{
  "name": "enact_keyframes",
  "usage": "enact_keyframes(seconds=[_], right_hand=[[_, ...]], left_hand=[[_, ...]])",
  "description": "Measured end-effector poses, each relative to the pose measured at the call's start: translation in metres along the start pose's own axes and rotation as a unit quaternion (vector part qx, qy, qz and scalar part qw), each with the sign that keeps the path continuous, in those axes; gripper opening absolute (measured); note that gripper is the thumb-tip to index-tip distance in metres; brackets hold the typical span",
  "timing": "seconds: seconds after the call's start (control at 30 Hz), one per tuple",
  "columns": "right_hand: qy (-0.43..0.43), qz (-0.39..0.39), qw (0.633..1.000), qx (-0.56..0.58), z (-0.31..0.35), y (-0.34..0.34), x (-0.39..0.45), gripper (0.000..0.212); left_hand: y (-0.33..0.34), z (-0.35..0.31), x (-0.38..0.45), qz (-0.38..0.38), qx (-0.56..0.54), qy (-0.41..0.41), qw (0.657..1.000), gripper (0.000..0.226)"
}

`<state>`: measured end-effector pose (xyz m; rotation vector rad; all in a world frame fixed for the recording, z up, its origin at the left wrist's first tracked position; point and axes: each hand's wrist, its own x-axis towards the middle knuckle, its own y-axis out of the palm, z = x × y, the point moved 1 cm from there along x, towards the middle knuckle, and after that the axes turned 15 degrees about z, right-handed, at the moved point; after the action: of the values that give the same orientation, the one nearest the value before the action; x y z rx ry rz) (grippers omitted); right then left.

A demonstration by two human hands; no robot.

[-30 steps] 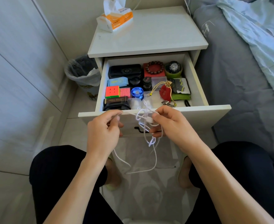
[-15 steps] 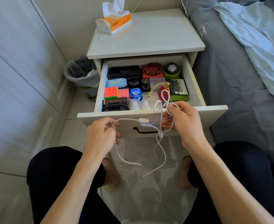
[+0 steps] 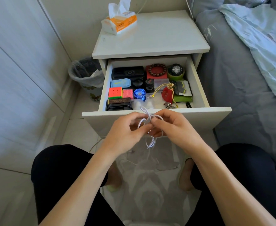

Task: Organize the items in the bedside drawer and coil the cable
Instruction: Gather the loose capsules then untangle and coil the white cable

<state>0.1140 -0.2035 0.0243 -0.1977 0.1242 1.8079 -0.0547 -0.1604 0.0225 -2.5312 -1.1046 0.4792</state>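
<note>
I am holding the white cable (image 3: 147,123) in front of the open drawer (image 3: 156,111), just below its front edge. My left hand (image 3: 125,131) and my right hand (image 3: 174,128) are meeting at the middle, both with fingers curled in and pinching the loops between them. A few loops are standing up above my fingertips and a short tail is dangling below.

I am judging the coil to be loose and barely gathered. If I am easing either pinch while passing the cable across, the loops could spring apart and I would be starting over. The loops are also crossing each other, so pulling hard could turn them into a knot instead of a neat ring. The hanging tail could snag on the drawer front when I lift the bundle in.

The drawer is already packed tight: a puzzle cube (image 3: 115,92), a blue yo-yo (image 3: 139,94), a bead bracelet (image 3: 156,70), a watch (image 3: 176,70), a red pouch (image 3: 167,95) with a gold cord. Dropping the coil in carelessly could tangle it with that cord.

As for writing, the tissue pack (image 3: 120,22) on the nightstand (image 3: 152,39) is carrying orange print, and the dark box (image 3: 118,100) at the drawer's front left has gold lettering, but I cannot read either.
</note>
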Motion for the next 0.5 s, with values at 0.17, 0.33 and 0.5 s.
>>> enact_keyframes(seconds=[0.17,0.33,0.5], right_hand=[[0.030,-0.040,0.998,0.023,0.001,-0.015,-0.005,0.033],[0.116,-0.061,0.973,-0.188,-0.012,-0.031,-0.006,0.020],[0.049,0.021,0.942,-0.331,-0.008,-0.008,-0.007,0.053]], left_hand=[[-0.007,0.011,0.002,-0.094,-0.209,-0.067,0.971,0.023],[-0.021,0.021,-0.005,-0.160,-0.204,-0.081,0.962,0.011],[-0.017,0.007,-0.007,-0.003,-0.126,-0.051,0.991,0.015]])
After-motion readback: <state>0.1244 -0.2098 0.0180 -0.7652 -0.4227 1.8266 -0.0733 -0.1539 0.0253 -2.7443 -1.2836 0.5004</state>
